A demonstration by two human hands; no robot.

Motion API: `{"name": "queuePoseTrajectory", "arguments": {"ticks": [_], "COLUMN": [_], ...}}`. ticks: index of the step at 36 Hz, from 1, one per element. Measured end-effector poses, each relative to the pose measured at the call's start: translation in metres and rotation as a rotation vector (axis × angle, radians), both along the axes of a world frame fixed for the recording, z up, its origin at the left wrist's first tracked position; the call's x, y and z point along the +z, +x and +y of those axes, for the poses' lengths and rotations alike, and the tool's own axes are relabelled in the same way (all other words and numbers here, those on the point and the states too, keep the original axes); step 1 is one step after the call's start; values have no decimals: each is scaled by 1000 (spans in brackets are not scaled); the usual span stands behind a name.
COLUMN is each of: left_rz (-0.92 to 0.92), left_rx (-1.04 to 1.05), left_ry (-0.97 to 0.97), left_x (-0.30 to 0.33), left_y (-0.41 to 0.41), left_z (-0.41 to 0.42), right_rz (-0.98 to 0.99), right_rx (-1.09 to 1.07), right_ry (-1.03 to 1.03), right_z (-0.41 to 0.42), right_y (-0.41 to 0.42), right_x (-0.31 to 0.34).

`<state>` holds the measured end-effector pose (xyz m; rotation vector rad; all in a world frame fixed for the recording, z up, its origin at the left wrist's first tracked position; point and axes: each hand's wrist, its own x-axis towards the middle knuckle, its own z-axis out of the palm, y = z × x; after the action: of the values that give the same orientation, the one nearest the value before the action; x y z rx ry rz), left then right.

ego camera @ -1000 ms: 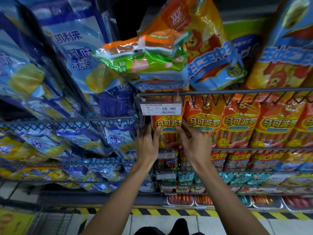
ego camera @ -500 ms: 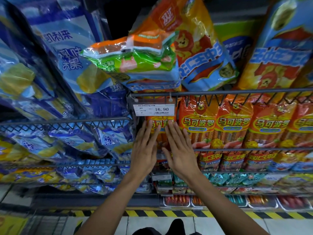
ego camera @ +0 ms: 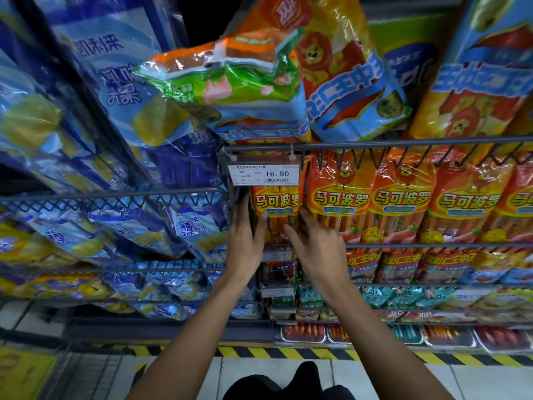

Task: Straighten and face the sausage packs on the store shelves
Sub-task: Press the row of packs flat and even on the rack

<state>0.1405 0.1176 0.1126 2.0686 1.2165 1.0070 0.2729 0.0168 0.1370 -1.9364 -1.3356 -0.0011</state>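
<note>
A row of orange sausage packs stands upright in a wire shelf basket. The leftmost orange pack sits just under a price tag reading 16.90. My left hand holds that pack's left edge, fingers straight up along its side and thumb on its front. My right hand holds its right edge. Its fingers are tucked into the gap beside the second pack and its thumb lies on the front. The pack's lower part is hidden behind both hands.
Large orange and blue bags lean out over the shelf above, with a green and orange pack lying across them. Blue packs fill the left baskets. More sausage packs line the lower shelves. A yellow-black stripe marks the floor edge.
Both hands were pressed flat against the leftmost pack's front. They have spread apart and now hold its two side edges, so its label shows between them.
</note>
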Motion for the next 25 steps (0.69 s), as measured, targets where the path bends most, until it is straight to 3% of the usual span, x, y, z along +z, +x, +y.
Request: {"name": "queuePoseTrajectory", "arguments": {"ticks": [6,15,18,21,25], "left_rz": [-95,137,141,95,142], "left_rx": [43,49,46,-42,-265], "left_ry": [-20,105,140,310,550], "left_x": [5,11,3,-9,-9], "left_y": [11,8,4,0,16], "left_z": [-7,-7,-16,-26,-41], "right_rz": [55,93,52,-25,-113], "right_rx": [-56,-43,-26,-22,-87], "right_ry": [134,96,214,381,235], "right_z": [13,9,-10,-29,-32], "right_y": [13,17,18,31,56], "right_x": [9,11,3,-13,-20]}}
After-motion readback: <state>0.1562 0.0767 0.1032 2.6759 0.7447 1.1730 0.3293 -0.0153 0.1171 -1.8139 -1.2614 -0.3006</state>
